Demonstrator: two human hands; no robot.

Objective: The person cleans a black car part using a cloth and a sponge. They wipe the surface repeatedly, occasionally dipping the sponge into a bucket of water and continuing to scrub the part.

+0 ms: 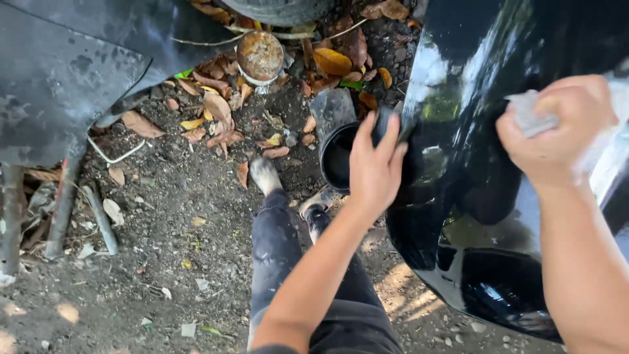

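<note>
Rubbing a big shiny black panel [458, 196], the person is working with both hands while standing on bare dirt. The right hand [557, 131] is closing its grip around a small pale pad [527, 113], maybe sandpaper or a cloth, and is pressing it against the upper right part of the panel, close to a whitish streak. The left hand [375, 164] is lying flat with its fingers spread out on the left edge of the panel, so its grip is open and it is holding nothing; it seems to be keeping the panel steady. Much of the panel is already looking wet and glossy, giving back the light like a mirror, so a good part of the rubbing seems to be done. The pale patch by the right hand is looking duller, so that part likely needs more work. A dark bucket [337, 157] is sitting on the ground just beside the left hand, partly hidden behind it, and what is inside is too dark to tell. A rusty round tin [260, 58] is standing farther off among dry leaves [216, 111]. The person's legs in dark trousers [275, 249] are showing below.
</note>
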